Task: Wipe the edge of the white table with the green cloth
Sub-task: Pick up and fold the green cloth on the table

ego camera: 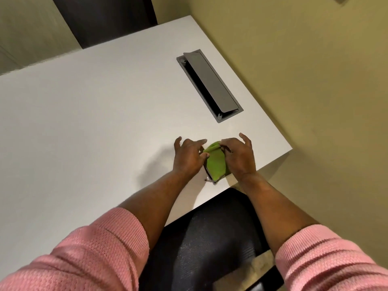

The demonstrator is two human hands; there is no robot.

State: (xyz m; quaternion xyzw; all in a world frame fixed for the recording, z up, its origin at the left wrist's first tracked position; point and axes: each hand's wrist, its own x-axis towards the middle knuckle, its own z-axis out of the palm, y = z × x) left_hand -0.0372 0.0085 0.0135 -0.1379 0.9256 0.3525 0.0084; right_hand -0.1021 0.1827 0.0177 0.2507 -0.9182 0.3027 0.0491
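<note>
A small green cloth (216, 162) with a dark trim lies folded on the white table (94, 114), close to the table's near right corner. My left hand (189, 157) pinches the cloth's left side with thumb and fingers. My right hand (239, 156) grips the cloth's right side, fingers curled over its top fold. Both hands sit side by side with the cloth between them. The table's near edge (210, 203) runs diagonally just below the cloth.
A grey cable hatch (210, 85) with its lid tilted up is set into the table beyond the hands. A black mesh chair (212, 244) stands under the near edge. A beige wall (315, 70) borders the table's right side.
</note>
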